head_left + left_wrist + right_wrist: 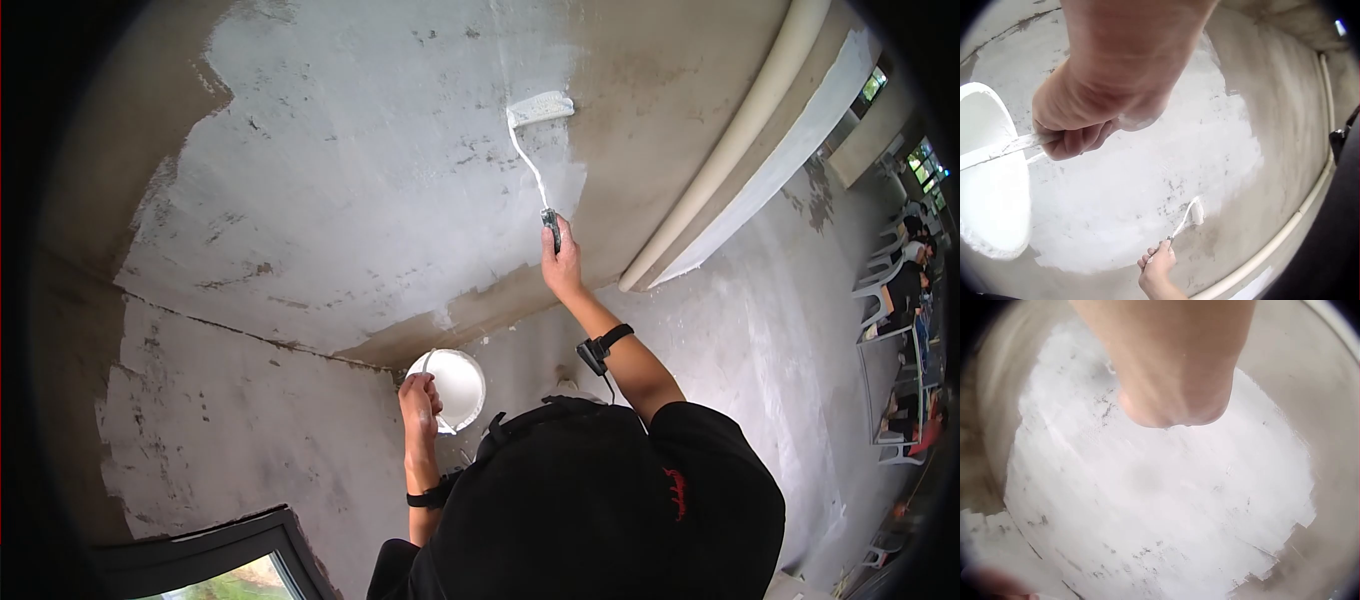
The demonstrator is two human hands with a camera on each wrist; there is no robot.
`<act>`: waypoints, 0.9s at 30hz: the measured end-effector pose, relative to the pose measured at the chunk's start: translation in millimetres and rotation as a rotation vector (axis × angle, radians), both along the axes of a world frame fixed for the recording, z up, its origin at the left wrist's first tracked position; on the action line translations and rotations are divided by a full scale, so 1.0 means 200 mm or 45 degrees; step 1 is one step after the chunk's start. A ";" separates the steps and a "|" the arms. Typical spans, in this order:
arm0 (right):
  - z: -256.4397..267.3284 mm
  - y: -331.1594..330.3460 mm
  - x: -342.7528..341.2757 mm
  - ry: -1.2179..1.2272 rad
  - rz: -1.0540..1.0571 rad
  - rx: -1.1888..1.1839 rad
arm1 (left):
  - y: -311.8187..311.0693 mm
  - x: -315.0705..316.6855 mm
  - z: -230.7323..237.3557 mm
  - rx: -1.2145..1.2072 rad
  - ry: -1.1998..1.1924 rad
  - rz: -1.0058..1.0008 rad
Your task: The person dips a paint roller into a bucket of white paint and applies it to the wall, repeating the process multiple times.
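My right hand (562,262) grips the dark handle of a paint roller (543,108). Its white sleeve lies against the wall, near the right border of the white coating, and a bent, paint-covered rod joins it to the handle. Low on the left, my left hand (420,402) holds a white bucket (481,378) by its handle (1000,152), fingers curled round it. White shows inside the bucket. In the right wrist view, the right forearm and wrist (1179,394) hide the fingers and the roller almost fully.
White coating (370,150) covers much of the wall, with dark specks and ragged edges; bare brown-grey wall (660,110) borders it. A pale pipe (730,145) runs along the right. A dark-framed window (220,555) is at lower left. People and white chairs (878,297) are far right.
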State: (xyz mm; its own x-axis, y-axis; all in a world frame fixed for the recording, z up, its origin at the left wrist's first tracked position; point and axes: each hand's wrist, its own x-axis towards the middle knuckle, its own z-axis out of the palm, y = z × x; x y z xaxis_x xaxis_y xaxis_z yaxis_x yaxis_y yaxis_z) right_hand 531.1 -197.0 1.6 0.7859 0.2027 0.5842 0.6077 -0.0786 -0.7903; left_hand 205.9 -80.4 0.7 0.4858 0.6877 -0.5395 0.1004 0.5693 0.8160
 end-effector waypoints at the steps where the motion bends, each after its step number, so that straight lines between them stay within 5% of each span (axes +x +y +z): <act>1: -0.01 -0.01 -0.01 0.045 0.032 0.004 | 0.00 0.00 0.00 -0.001 0.000 0.009; 12: -0.10 -0.09 -0.01 0.107 0.014 -0.078 | 0.01 0.02 -0.01 0.020 -0.028 0.019; 20: 0.18 -0.02 0.07 0.255 0.069 -0.110 | 0.01 0.03 -0.01 0.060 -0.032 0.017; 27: 0.58 -0.04 0.12 0.616 0.550 0.263 | 0.00 0.01 -0.01 0.063 0.012 0.023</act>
State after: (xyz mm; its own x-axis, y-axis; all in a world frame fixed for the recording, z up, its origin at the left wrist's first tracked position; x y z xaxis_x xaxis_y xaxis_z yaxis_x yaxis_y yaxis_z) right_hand 555.7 -205.8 118.5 0.8422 0.4788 0.2480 0.1252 0.2736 -0.9536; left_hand 207.7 -79.6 -1.8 0.4682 0.7222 -0.5092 0.0980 0.5303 0.8421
